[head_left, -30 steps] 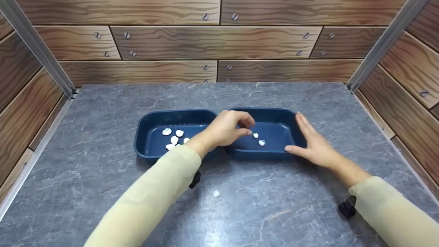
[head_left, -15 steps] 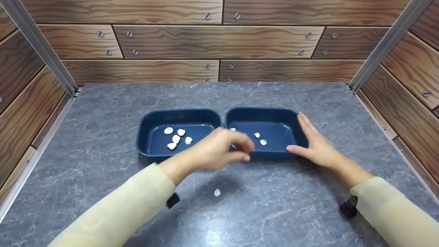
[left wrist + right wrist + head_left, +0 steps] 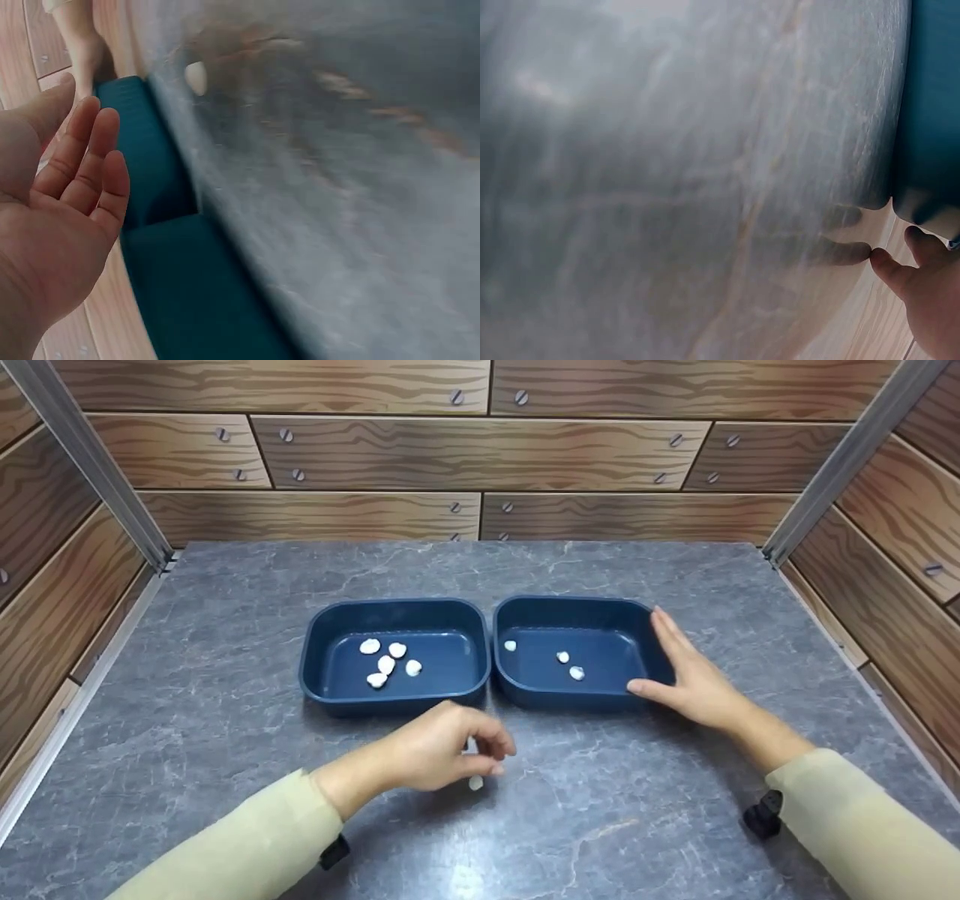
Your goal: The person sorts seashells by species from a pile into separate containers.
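My left hand [image 3: 442, 746] hovers over the table in front of the two dark blue trays, fingers loosely bent and holding nothing. Just below its thumb lies a small white shell-like piece [image 3: 475, 783], which the left wrist view shows as a cream oval [image 3: 196, 78]. With fingers spread, my right hand [image 3: 694, 690] rests against the right end of the right tray [image 3: 577, 699], thumb at its front corner. Inside that tray are three white pieces, one of them [image 3: 576, 673] near the front wall. The left tray [image 3: 394, 706] holds several similar pieces [image 3: 386, 664].
Both trays stand side by side with a narrow gap on the grey marbled table [image 3: 600, 825]. Wood-patterned walls [image 3: 480, 454] and metal corner posts [image 3: 847, 472] enclose the back and sides. A black wrist camera [image 3: 763, 814] sits under the right sleeve.
My left hand has come out of the right tray, back toward the front edge and over the loose piece. A third piece now shows at the right tray's left side. My right hand stays put.
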`<action>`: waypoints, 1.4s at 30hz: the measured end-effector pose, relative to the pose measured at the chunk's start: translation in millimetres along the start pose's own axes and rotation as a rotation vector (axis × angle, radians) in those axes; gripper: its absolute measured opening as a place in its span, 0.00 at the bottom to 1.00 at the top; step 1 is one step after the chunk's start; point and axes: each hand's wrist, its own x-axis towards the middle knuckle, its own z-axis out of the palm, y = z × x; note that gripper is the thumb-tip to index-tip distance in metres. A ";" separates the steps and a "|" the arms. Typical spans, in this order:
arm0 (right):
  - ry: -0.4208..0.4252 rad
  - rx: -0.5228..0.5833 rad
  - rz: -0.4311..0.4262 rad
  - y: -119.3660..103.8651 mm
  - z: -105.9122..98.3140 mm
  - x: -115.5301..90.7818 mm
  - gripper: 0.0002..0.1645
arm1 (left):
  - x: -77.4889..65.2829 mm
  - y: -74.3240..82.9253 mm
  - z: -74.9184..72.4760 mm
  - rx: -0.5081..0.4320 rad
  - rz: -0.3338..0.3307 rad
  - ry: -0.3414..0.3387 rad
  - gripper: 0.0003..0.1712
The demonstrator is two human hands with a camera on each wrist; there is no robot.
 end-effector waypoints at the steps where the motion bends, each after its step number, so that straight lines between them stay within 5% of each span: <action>1: -0.001 -0.002 0.001 0.1 0.1 -0.1 0.67 | -2.8 -2.7 1.3 -0.004 -0.003 -0.002 0.09; 14: -0.016 -0.001 0.016 0.7 -0.5 1.5 0.68 | -26.8 -30.5 11.5 -0.035 -0.066 -0.005 0.09; 42: -0.013 -0.006 0.021 0.6 0.0 -0.1 0.68 | -23.8 -42.1 19.1 0.021 -0.075 -0.008 0.11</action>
